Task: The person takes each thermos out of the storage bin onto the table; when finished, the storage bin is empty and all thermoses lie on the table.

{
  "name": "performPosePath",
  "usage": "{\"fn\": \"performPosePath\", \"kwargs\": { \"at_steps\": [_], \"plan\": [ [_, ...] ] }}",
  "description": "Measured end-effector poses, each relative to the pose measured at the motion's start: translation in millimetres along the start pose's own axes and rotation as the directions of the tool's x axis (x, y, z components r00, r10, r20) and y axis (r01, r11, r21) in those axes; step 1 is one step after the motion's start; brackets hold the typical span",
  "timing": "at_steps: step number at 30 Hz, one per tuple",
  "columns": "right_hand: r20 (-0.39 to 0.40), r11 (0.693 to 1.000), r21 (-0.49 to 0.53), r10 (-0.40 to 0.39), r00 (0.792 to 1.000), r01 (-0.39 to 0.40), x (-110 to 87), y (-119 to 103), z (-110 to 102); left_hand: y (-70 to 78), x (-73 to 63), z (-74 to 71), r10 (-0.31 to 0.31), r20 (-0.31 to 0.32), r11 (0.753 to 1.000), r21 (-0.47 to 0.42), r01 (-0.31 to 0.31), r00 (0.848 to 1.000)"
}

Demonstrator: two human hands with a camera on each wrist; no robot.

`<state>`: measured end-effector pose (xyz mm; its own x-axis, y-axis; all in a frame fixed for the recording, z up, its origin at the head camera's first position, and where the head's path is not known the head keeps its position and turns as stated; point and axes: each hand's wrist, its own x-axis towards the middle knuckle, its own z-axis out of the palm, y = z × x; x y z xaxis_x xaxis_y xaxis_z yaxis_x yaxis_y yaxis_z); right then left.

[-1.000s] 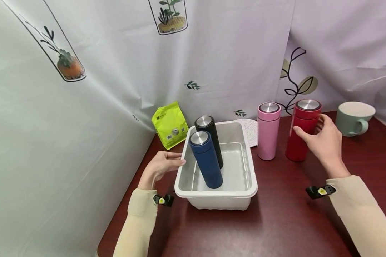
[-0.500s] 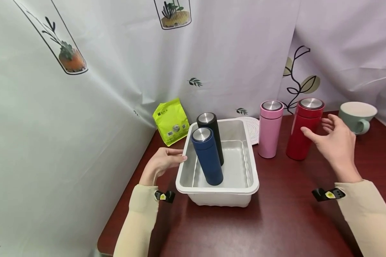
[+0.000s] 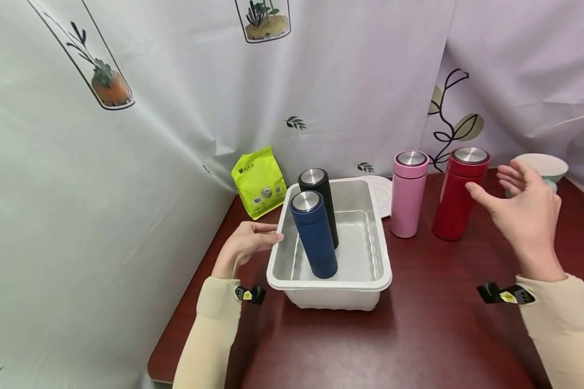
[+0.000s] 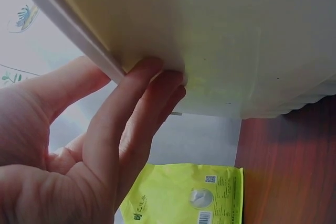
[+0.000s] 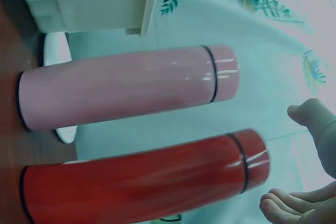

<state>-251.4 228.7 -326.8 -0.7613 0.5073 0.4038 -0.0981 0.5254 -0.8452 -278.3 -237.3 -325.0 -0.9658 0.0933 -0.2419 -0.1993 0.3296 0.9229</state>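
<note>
My left hand (image 3: 247, 244) pinches the left rim of a white plastic basin (image 3: 338, 298), thumb on the inside and fingers (image 4: 137, 98) against the outer wall. Inside the basin a blue thermos (image 3: 316, 237) stands in front of a black thermos (image 3: 327, 197). To the right, a red thermos (image 3: 459, 197) and a pink thermos (image 3: 409, 197) stand upright on the table. My right hand (image 3: 528, 219) is just right of the red thermos, thumb and fingers spread apart with nothing between them. In the right wrist view a gap shows between its fingertips and the red lid.
Behind the right hand is a green mug (image 3: 547, 168), partly hidden. A lime-green pouch (image 3: 260, 183) leans behind the basin's left side. A white round mat (image 3: 382, 195) lies between basin and pink thermos. A patterned curtain (image 3: 350, 97) hangs along the table's back and left.
My right hand has let go of the red thermos and moved off to the right, now overlapping the green mug. The left hand keeps its hold on the basin rim.
</note>
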Motion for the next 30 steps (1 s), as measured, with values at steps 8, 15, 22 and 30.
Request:
{"fn": "performPosePath", "kwargs": {
  "at_steps": [8,15,22,30],
  "plan": [
    [0.015,0.994,0.110,-0.028,1.000,0.026,-5.9,-20.7,6.4,2.1,-0.3,-3.5,0.004,-0.017,1.000,0.008,-0.003,1.000],
    [0.059,0.991,0.118,-0.072,0.996,0.065,-14.2,-29.8,16.1,3.2,0.5,-3.2,0.001,-0.013,1.000,-0.013,-0.001,1.000],
    [0.106,0.984,0.155,-0.106,0.989,0.089,-21.6,-35.8,22.4,1.4,0.6,-0.4,0.005,-0.007,0.999,-0.040,-0.005,1.000],
    [0.144,0.971,0.217,-0.137,0.980,0.104,-30.7,-44.8,28.3,-1.1,0.1,1.9,0.007,-0.006,0.999,-0.048,-0.008,1.000]
  ]
}}
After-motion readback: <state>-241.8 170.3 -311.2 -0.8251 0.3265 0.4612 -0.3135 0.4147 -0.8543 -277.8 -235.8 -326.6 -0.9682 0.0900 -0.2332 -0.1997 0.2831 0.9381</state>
